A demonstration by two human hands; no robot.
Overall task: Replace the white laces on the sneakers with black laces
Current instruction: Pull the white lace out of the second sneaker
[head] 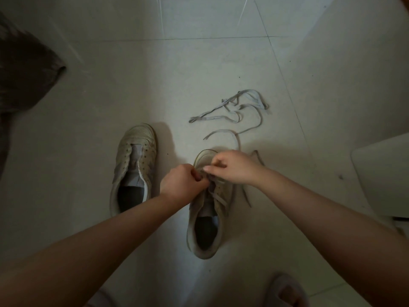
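Observation:
Two worn white sneakers stand on the tiled floor. The left sneaker (135,165) has bare eyelets and no lace. The right sneaker (207,216) still carries a white lace (218,197) crossed over its tongue, with loose ends trailing right. My left hand (181,181) is curled at the sneaker's front eyelets and pinches the lace. My right hand (232,167) pinches the same lace just above the toe. A removed white lace (234,111) lies tangled on the floor beyond the shoes. No black lace is in view.
A white object with a rounded corner (385,173) sits at the right edge. A slipper on a foot (285,291) shows at the bottom. Dark hair (20,85) hangs at the left edge.

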